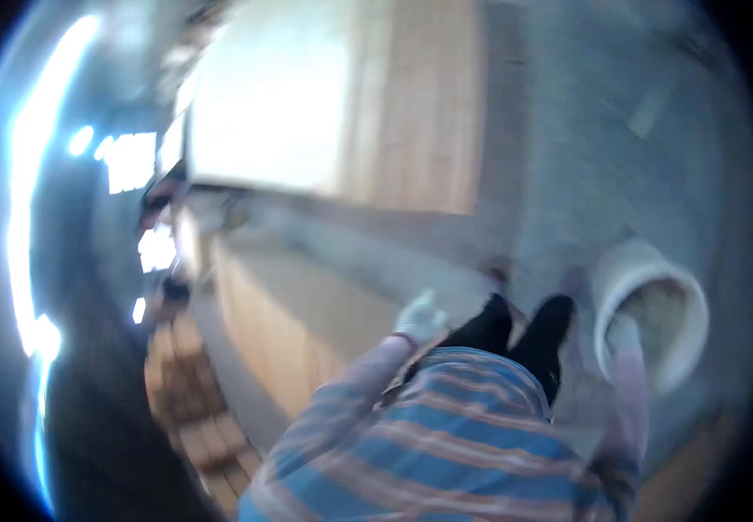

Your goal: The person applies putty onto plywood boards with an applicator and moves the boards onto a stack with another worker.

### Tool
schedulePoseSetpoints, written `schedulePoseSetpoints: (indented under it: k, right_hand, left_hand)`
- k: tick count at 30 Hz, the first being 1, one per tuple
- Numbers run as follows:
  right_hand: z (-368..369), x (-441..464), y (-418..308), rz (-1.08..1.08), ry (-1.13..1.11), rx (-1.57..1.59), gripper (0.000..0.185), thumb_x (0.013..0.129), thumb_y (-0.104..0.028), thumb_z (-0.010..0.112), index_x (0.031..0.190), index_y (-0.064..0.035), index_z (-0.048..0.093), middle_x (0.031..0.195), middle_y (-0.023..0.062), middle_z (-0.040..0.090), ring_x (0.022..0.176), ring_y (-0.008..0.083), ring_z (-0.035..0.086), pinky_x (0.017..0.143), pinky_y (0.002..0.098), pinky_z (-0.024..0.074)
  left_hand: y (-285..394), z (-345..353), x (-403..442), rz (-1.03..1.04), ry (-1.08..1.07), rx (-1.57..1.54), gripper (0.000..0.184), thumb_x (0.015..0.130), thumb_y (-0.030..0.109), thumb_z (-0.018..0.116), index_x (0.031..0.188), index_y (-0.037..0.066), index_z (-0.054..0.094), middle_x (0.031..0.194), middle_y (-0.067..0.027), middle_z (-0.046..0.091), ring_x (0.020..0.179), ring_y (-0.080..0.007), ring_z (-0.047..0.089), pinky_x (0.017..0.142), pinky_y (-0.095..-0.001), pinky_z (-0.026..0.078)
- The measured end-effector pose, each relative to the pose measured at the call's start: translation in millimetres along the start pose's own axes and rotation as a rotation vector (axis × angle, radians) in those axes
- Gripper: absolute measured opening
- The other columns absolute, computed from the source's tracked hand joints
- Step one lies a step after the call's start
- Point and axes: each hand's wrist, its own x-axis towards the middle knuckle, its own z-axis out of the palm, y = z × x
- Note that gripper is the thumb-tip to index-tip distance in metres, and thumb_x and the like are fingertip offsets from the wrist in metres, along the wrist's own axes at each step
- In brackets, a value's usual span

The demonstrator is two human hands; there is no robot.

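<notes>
My left hand, in a pale glove, hangs in front of my dark trousers, near the edge of a wooden stack. One finger or the thumb sticks out, and nothing shows in this hand. On the other side, my right hand reaches down into a white bucket standing on the floor. Something pale and greyish lies inside the bucket, too blurred to name. The fingers of my right hand are smeared and partly lost against it, so any hold is hidden.
A large stack of light wooden boards, glaring white on its left part, stands ahead. Several wooden blocks are piled at lower left. The grey concrete floor stretches to the right, with a pale strip on it.
</notes>
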Motion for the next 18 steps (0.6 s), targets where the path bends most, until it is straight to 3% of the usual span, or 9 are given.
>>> schedulePoseSetpoints:
  k: [1,2,4,5,7,9,14,16,18]
  right_hand:
    - [12,-2,-11,-0.153,0.134,-0.027,0.035,0.098,-0.017,0.04,0.121,0.0036,0.057,0.116,0.0181,0.061,0.109,0.0298,0.057,0.097,0.0382,0.0467]
    - [20,2,-13,-0.263,0.214,-0.06,0.035,0.098,-0.017,0.04,0.121,0.0034,0.057,0.118,0.0183,0.061,0.109,0.0305,0.057,0.097,0.0385,0.046]
    - [27,24,-25,-0.389,0.298,-0.142,0.036,0.098,-0.018,0.039,0.121,0.003,0.057,0.12,0.0186,0.06,0.108,0.0319,0.056,0.098,0.0391,0.0446]
    - [-40,78,-38,-0.452,0.307,-0.869,0.037,0.098,-0.018,0.041,0.124,0.0041,0.054,0.126,0.0167,0.057,0.113,0.028,0.054,0.101,0.0366,0.0415]
    - [-1,70,-45,-0.431,0.473,-1.297,0.036,0.098,-0.019,0.042,0.124,0.0029,0.054,0.125,0.0162,0.058,0.112,0.0276,0.054,0.101,0.0366,0.0419]
    - [20,68,-53,-0.375,0.492,-1.559,0.036,0.097,-0.019,0.044,0.124,0.0018,0.055,0.124,0.0157,0.058,0.111,0.0271,0.055,0.1,0.0366,0.0424]
    - [37,7,-65,-0.332,0.402,-1.825,0.035,0.097,-0.021,0.047,0.124,-0.001,0.055,0.121,0.0144,0.058,0.109,0.0259,0.055,0.097,0.0366,0.0434]
    - [58,-32,-75,-0.359,0.349,-1.866,0.035,0.097,-0.022,0.049,0.125,-0.0021,0.055,0.12,0.0139,0.058,0.108,0.0255,0.055,0.096,0.0366,0.0439]
    - [95,-82,-88,-0.447,0.293,-1.888,0.034,0.096,-0.022,0.05,0.125,-0.0032,0.055,0.119,0.0134,0.059,0.108,0.025,0.055,0.095,0.0366,0.0443]
  left_hand:
    - [-3,-2,-7,-0.002,-0.057,0.107,0.054,0.088,0.039,0.058,0.126,0.002,0.052,0.113,-0.023,0.064,0.111,-0.0379,0.058,0.097,-0.0441,0.045]
    - [-7,-5,-24,-0.005,-0.008,0.083,0.053,0.091,0.039,0.055,0.128,0.001,0.051,0.116,-0.0245,0.062,0.113,-0.0379,0.057,0.097,-0.043,0.045]
    - [-25,1,-41,-0.233,-0.062,-0.105,0.055,0.091,0.039,0.053,0.131,0.002,0.049,0.12,-0.0237,0.061,0.117,-0.0376,0.056,0.1,-0.043,0.043]
    - [-32,6,-45,-0.321,-0.107,-0.199,0.056,0.092,0.039,0.052,0.133,0.002,0.048,0.123,-0.0233,0.06,0.118,-0.0374,0.055,0.101,-0.0431,0.042]
    - [-70,34,-50,-0.43,-0.094,-0.193,0.059,0.092,0.042,0.051,0.136,0.003,0.045,0.128,-0.0228,0.057,0.121,-0.0375,0.053,0.103,-0.0426,0.041]
    - [-78,30,-56,-0.499,-0.114,-0.139,0.062,0.092,0.043,0.051,0.139,0.004,0.044,0.132,-0.0224,0.055,0.124,-0.0372,0.051,0.105,-0.0422,0.039]
    - [-114,13,-52,-0.469,-0.108,-0.093,0.064,0.093,0.039,0.053,0.141,-0.002,0.04,0.138,-0.0254,0.049,0.13,-0.0354,0.047,0.109,-0.0387,0.036]
    - [-132,-8,-31,-0.403,0.156,-0.08,0.062,0.09,0.032,0.06,0.138,-0.002,0.043,0.132,-0.0249,0.054,0.124,-0.0355,0.052,0.108,-0.0392,0.038]
    - [-185,-5,11,-0.235,0.574,-0.136,0.061,0.087,0.035,0.059,0.135,0.0,0.047,0.128,-0.0236,0.056,0.12,-0.0378,0.052,0.107,-0.0434,0.038]
